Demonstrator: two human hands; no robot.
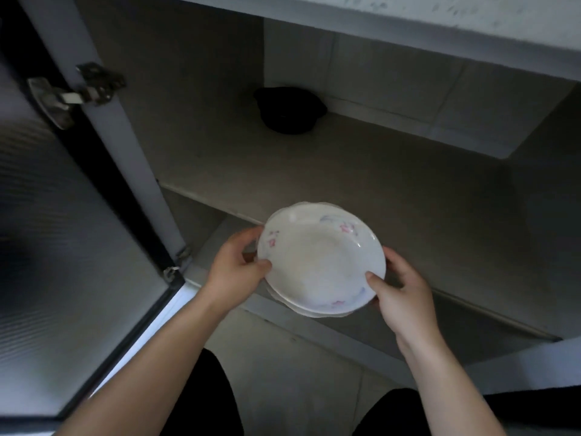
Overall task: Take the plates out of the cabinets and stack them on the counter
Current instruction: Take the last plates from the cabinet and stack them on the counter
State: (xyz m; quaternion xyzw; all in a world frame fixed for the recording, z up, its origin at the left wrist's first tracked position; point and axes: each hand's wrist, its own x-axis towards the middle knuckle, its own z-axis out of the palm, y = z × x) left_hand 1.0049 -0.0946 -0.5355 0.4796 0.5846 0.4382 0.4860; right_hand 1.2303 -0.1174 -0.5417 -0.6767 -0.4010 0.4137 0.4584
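I hold a small stack of white plates (317, 262) with pink and blue flower prints in front of the open lower cabinet. My left hand (234, 272) grips the stack's left rim, thumb on top. On the right rim sits my right hand (405, 294), its thumb over the edge and fingers underneath. The stack hovers just outside the cabinet shelf (393, 196), slightly tilted. How many plates lie under the top one is hard to tell.
A dark pot or bowl (289, 110) sits at the back of the shelf. The cabinet door (63, 231) with frosted glass stands open at the left, hinges showing. The counter's underside (408, 23) runs overhead. My knees are at the bottom.
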